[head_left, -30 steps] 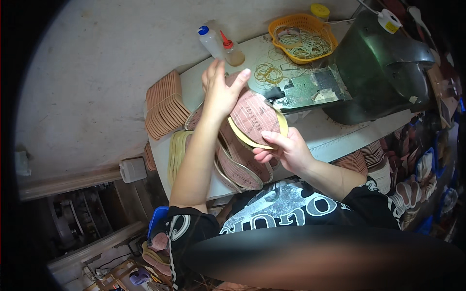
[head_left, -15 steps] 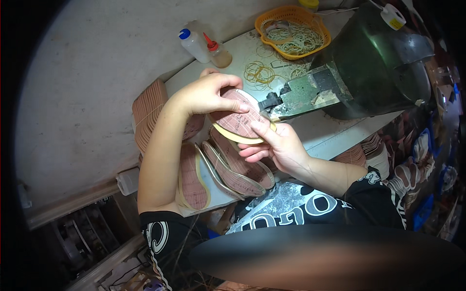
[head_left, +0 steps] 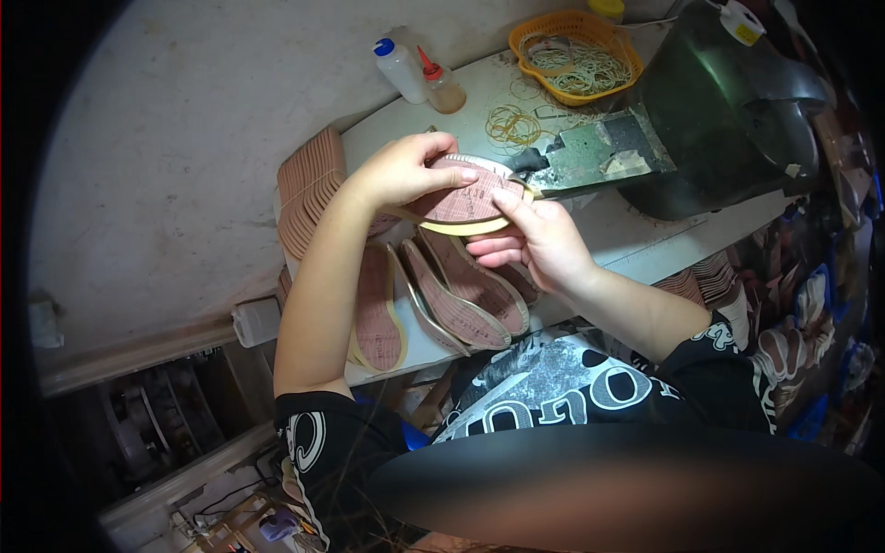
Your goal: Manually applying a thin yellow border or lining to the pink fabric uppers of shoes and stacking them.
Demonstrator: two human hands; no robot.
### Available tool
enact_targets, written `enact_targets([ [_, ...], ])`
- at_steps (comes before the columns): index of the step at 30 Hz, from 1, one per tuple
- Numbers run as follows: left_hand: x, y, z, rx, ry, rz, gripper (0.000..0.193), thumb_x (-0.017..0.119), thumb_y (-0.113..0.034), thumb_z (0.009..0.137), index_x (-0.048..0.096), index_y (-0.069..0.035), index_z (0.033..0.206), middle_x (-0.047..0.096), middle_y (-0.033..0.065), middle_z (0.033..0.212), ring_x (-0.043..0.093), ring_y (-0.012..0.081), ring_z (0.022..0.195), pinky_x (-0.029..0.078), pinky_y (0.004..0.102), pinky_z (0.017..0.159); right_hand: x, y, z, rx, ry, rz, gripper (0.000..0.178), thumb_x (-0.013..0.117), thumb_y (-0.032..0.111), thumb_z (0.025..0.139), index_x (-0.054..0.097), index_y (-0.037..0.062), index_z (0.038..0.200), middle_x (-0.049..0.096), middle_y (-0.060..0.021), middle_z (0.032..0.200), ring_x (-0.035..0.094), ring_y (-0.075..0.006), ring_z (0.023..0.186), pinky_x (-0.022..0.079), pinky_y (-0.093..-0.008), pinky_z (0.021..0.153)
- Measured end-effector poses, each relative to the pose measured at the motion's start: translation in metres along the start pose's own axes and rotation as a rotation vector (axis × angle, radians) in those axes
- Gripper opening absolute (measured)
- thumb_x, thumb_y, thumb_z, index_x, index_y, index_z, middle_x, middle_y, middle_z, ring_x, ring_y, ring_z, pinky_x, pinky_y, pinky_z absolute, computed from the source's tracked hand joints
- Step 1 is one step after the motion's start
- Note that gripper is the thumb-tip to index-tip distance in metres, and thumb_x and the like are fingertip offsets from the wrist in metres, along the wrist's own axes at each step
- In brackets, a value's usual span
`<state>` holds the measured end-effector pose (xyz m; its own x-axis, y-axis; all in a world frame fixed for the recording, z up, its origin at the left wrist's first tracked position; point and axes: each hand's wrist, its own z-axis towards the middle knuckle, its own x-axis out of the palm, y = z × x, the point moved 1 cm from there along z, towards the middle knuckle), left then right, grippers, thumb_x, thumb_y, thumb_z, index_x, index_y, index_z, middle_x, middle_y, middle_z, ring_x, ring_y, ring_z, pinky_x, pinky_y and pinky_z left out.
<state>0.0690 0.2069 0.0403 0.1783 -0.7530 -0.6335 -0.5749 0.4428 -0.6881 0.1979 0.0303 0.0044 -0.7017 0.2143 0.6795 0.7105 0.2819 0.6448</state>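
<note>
Between my two hands is a pinkish-brown shoe insole [head_left: 452, 203] with a pale yellow edge, its far rim at the small black head of a green machine [head_left: 599, 152]. My left hand [head_left: 419, 170] grips the insole from the far left, thumb on top. At its right end my right hand [head_left: 539, 235] pinches it, thumb above and fingers curled beneath. Below my hands several more insoles [head_left: 378, 318] lie on the white table [head_left: 599, 249]. What the machine head does at the rim is too small to tell.
A bundled stack of insoles [head_left: 309, 189] stands at the left by the wall. Beyond are a blue-capped bottle [head_left: 401, 69], a red-tipped bottle [head_left: 445, 90], loose rubber bands [head_left: 513, 126] and an orange basket [head_left: 576, 92] of bands. More insole stacks [head_left: 705, 290] sit to the right.
The insole has turned and tilted flatter in my hands, showing less of its top face. Both hands still hold it. The whole view has shifted slightly.
</note>
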Motion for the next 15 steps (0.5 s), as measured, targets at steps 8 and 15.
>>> enact_targets([
  [8, 0.018, -0.006, -0.024, -0.169, -0.133, -0.021, 0.038, 0.069, -0.040, 0.084, 0.056, -0.004, 0.080, 0.052, -0.0024, 0.069, 0.045, 0.0064, 0.065, 0.038, 0.0232, 0.056, -0.004, 0.003, 0.000, 0.008, 0.014, -0.051, 0.038, 0.052, 0.030, 0.095, 0.056, -0.0037, 0.112, 0.066, -0.0155, 0.096, 0.069, -0.0220, 0.078, 0.059, -0.0277, 0.065],
  [15, 0.040, -0.021, -0.040, -0.356, -0.070, -0.222, 0.044, 0.064, -0.044, 0.086, 0.065, 0.000, 0.082, 0.063, 0.0049, 0.071, 0.057, 0.0121, 0.057, 0.046, 0.0258, 0.049, -0.015, 0.011, -0.008, -0.018, 0.018, -0.217, 0.030, 0.059, 0.030, 0.091, 0.063, 0.0010, 0.100, 0.068, -0.0071, 0.088, 0.065, -0.0107, 0.069, 0.054, -0.0204, 0.059],
])
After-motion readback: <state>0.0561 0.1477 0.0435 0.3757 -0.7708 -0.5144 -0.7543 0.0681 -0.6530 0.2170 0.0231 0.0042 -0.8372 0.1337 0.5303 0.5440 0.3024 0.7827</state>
